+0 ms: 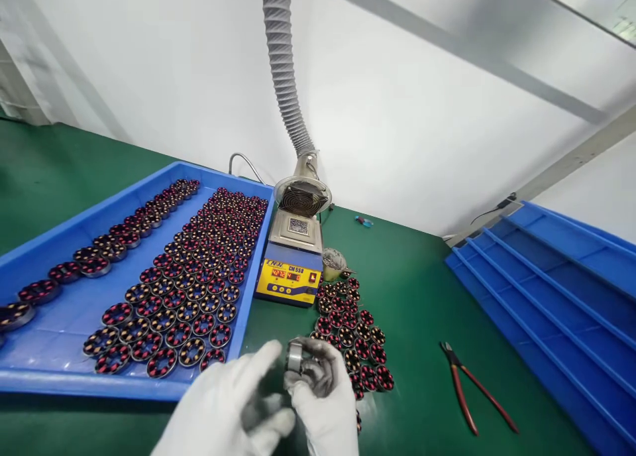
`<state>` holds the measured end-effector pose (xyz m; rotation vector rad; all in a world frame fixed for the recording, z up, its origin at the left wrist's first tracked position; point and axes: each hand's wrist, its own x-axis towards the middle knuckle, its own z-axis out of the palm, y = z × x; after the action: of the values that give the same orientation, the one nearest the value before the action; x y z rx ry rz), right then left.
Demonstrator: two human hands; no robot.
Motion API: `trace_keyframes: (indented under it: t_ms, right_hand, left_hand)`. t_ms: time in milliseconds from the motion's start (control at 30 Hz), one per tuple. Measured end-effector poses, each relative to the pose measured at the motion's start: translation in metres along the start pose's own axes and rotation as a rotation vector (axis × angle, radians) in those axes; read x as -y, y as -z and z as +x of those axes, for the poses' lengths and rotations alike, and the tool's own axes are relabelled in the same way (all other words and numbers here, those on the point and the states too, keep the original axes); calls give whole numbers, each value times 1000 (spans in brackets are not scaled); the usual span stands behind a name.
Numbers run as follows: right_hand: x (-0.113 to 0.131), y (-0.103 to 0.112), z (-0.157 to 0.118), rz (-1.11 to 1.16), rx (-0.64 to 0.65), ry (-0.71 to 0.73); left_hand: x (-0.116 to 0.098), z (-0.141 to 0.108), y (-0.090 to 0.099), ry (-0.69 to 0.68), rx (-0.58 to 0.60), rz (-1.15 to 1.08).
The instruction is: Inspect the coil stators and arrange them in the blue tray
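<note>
My right hand (pixel 322 396), in a white glove with dirty fingertips, grips a small round metal ring part (pixel 295 357) by its edge, just in front of the soldering unit. Beside it on the left is my left hand (pixel 233 396), also gloved, thumb and fingers apart, with nothing seen in it; its lower fingers are blurred. A group of round parts with red and yellow segments (pixel 350 337) lies on the green table, partly behind my right hand. Many similar parts (pixel 189 290) stand in rows in the blue tray (pixel 89 384) at the left.
A blue and yellow soldering unit (pixel 289 277) stands at the centre under a grey hose (pixel 282 52). Next to it is a small cup (pixel 334 262). Red-handled pliers (pixel 460 376) lie at the right, near stacked blue trays (pixel 556 297).
</note>
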<state>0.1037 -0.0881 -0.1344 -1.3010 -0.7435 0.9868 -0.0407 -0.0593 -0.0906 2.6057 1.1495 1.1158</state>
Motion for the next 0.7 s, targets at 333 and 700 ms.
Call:
trace_keyframes:
  t_ms: [333,700]
  right_hand:
    - [56,-24,-19,89,51,196]
    - [64,-12,5,575,304,85]
  left_hand:
    - [-1,11,6,-70,-120,-113]
    - [5,-2,12,-240,-195,-81]
